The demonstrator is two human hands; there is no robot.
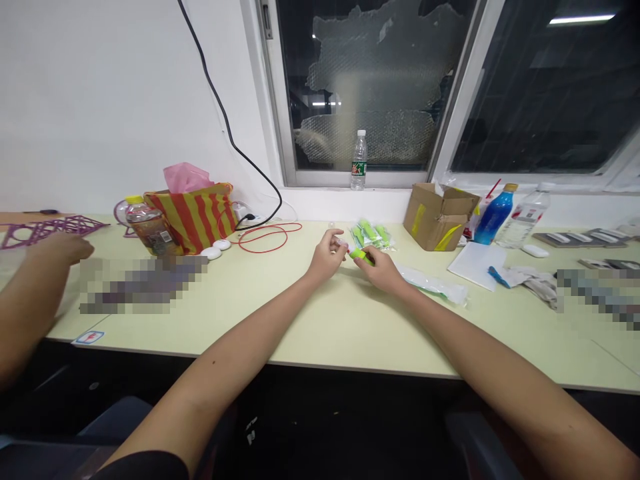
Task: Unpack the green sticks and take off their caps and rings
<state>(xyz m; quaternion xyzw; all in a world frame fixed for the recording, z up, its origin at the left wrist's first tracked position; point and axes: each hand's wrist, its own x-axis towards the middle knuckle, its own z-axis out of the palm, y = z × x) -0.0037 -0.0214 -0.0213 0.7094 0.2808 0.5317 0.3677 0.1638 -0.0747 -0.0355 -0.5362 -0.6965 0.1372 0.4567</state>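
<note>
Just above the table, my left hand (326, 257) and my right hand (379, 268) are close together. Between the thumb and fingers of my right hand is a small lime-green piece (359, 255). The fingers of my left hand pinch a small clear piece (341, 243) with a bit of red near its end, close to the green piece's tip. Whether the two pieces touch is too small to tell. Behind my hands lie several lime-green items in clear bags (371, 233). A long clear plastic bag (435, 285) lies beside my right wrist.
A cardboard box (431, 217), a blue bottle (495, 217) and a white sheet (477, 265) are at right. A striped tissue holder (203, 217), drink bottle (155, 227) and red cord (263, 241) sit left. Another person's hand (65, 250) reaches in at far left.
</note>
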